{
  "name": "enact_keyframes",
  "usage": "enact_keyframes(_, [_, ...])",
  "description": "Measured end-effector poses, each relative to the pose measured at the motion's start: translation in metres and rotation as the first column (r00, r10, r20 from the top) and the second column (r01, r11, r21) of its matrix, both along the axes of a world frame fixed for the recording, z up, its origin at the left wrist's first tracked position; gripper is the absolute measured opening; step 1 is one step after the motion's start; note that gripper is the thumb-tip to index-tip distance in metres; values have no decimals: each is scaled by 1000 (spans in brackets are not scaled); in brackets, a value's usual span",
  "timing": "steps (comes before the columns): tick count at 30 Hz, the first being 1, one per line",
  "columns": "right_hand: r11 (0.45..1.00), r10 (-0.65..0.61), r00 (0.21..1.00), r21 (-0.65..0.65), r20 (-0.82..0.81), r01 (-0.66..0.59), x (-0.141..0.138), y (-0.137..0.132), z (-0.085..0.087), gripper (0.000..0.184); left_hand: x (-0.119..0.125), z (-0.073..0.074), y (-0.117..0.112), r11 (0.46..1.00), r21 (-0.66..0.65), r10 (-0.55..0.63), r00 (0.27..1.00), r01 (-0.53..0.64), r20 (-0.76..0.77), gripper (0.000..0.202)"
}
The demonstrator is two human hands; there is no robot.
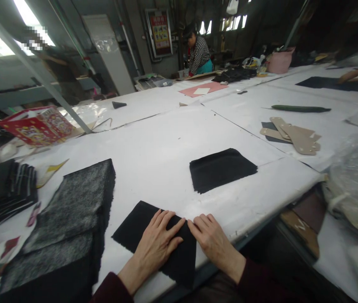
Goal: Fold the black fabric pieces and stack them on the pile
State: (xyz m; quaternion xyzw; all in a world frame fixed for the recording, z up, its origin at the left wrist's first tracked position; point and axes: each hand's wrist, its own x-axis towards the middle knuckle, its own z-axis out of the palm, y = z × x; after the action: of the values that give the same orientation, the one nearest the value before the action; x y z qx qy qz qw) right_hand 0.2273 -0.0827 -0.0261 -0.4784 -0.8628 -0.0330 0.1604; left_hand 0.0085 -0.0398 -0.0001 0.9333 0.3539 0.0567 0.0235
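A black fabric piece lies near the front edge of the white table. My left hand rests flat on it with fingers stretched out. Beside it, my right hand lies flat with its fingertips on the fabric's right edge, fingers apart. The two hands almost touch at the fingertips. Neither hand grips anything. A second stack of black fabric pieces sits farther back to the right.
A tall grey-black fabric stack stands at the left, dark pieces beyond it. Beige cut-outs and a long dark green object lie at right. A red box sits far left. Another person works at the table's far end.
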Motion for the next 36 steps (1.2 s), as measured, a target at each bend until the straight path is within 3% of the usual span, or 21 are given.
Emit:
enact_keyframes(13, [993, -111, 993, -30, -29, 111, 9, -17, -1, 37, 0, -1, 1, 1000, 16, -14, 999, 15, -46, 54])
enact_keyframes(17, [990, -142, 974, -35, -175, 137, 18, -25, 6, 34, 0, 1, 1, 1000, 2, -13, 999, 13, -29, 54])
enact_keyframes(19, [983, -182, 911, -75, -371, 166, 17, -24, 13, 35, 1, 2, 0, 1000, -6, -7, 1000, 7, -23, 53])
enact_keyframes(22, [961, -269, 691, -232, -671, 149, 6, -14, 24, 35, 1, 2, -1, 1000, -23, 11, 1000, -11, 2, 53])
enact_keyframes(25, [914, -370, 482, -405, -794, 34, -10, 2, 29, 29, -3, -3, -2, 997, -66, 47, 996, -42, 81, 62])
enact_keyframes(27, [893, -402, 427, -450, -810, -13, -19, 11, 27, 28, -7, -8, -3, 990, -109, 101, 982, -84, 162, 71])
enact_keyframes(30, [922, -338, 505, -386, -794, 10, -29, 22, 23, 29, -12, -15, -4, 976, -163, 186, 947, -147, 262, 71])
enact_keyframes(33, [968, -210, 732, -241, -648, 65, -39, 26, 17, 36, -14, -16, -3, 968, -178, 225, 924, -176, 309, 63])
enact_keyframes(36, [988, -133, 940, -122, -315, 99, -51, 27, 12, 37, -14, -14, -1, 973, -150, 214, 935, -177, 282, 57])
